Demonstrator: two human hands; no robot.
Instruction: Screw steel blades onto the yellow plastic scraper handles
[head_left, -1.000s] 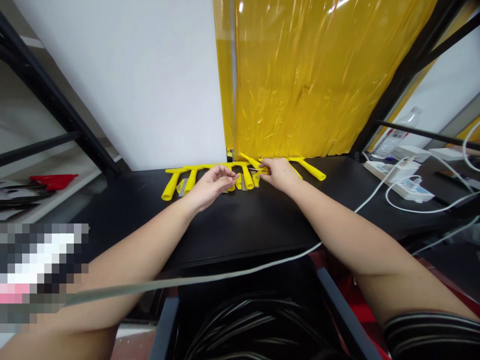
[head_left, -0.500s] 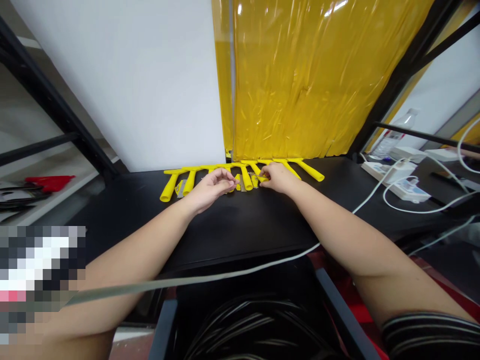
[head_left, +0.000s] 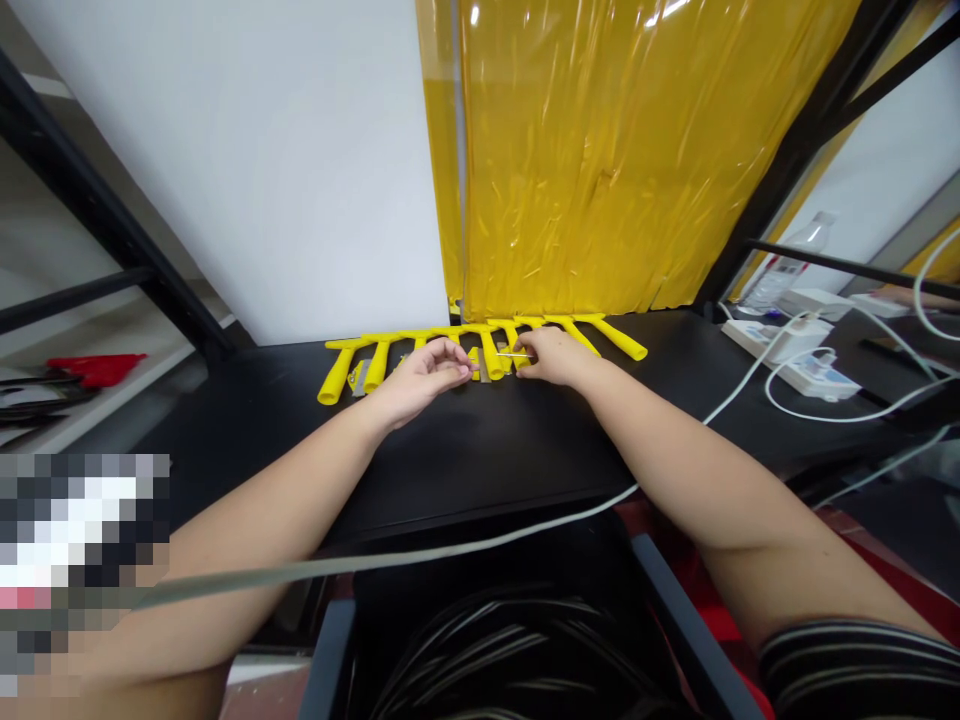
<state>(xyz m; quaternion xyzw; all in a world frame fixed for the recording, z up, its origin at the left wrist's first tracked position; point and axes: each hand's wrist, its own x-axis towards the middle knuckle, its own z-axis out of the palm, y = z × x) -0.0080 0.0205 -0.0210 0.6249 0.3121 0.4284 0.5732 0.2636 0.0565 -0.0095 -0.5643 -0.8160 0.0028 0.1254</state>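
Observation:
Several yellow plastic T-shaped handles (head_left: 335, 378) with hollow round grips lie in a row along the back of the black table. Between some of them are flat pieces of grey metal and yellow (head_left: 361, 376). My right hand (head_left: 553, 356) pinches a thin metal piece, seen edge-on, which points left over the handles. Left of it, my left hand (head_left: 427, 380) hovers just in front of the row, thumb and fingertips together. Whatever may be between those fingertips is too small to make out.
Behind the row stand a white panel (head_left: 300, 180) and a yellow plastic curtain (head_left: 600, 180). On the right are power strips (head_left: 810, 375) with white cables and a plastic bottle (head_left: 787, 265). A pale cable (head_left: 480, 545) crosses in front of the black table (head_left: 465, 470).
In my right hand the flat yellow-and-metal piece has turned, so that it shows as a thin edge. My left hand has hardly moved.

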